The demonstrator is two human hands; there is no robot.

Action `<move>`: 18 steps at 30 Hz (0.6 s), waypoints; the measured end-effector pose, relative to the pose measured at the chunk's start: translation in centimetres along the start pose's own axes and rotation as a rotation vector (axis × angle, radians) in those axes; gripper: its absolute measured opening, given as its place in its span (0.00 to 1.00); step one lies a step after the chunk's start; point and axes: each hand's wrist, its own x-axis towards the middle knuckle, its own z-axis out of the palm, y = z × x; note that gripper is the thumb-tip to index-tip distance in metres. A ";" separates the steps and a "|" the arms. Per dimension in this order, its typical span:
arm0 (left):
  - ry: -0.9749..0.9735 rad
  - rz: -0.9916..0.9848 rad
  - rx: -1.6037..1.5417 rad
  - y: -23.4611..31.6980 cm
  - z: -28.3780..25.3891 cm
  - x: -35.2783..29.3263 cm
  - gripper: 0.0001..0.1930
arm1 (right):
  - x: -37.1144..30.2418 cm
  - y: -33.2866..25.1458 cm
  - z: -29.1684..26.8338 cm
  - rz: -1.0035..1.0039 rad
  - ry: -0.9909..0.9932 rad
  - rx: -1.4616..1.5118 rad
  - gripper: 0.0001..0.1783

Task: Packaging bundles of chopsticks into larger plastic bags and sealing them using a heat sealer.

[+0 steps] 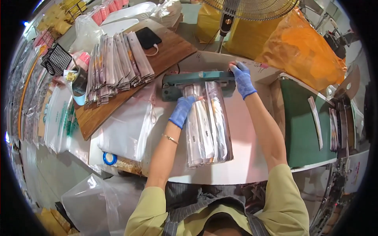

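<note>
A long teal hand sealer (199,78) lies across the white worktable, its arm lowered over the end of a clear plastic bag. Inside the bag (206,133) lie long, narrow, shiny packets, side by side and pointing toward me. My left hand (183,109), in a blue glove with bare fingertips, rests over the bag's far end, just below the sealer; its fingers close on the plastic. My right hand (243,78), gloved alike, bends its fingers over the right end of the sealer's arm. The bag's mouth is hidden under the arm.
Left of the sealer, a brown wooden board (104,122) holds a row of similar packets (118,63) and a black phone (148,37) on a cable. Clear bags (122,126) and a blue tape roll (110,158) lie nearer. A fan (252,8) stands behind; a green board (305,122) is right.
</note>
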 end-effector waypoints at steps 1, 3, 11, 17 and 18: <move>0.020 -0.004 -0.004 0.5 0.4 -0.5 0.12 | -0.4 1.1 0.0 0.012 -0.006 0.001 0.06; 0.042 -0.012 -0.035 0.6 -0.4 -1.1 0.14 | -1.1 2.1 1.3 0.114 0.105 0.228 0.05; 0.350 0.082 -0.235 -6.8 -1.9 -12.2 0.33 | -1.4 3.5 2.4 -0.016 0.124 0.259 0.04; 0.049 0.048 -0.242 -9.6 -5.7 -24.5 0.20 | -0.8 4.4 1.4 -0.065 0.146 0.250 0.05; -0.072 -0.026 -0.235 -8.0 -7.5 -25.1 0.18 | -1.1 4.1 1.6 -0.036 0.157 0.246 0.07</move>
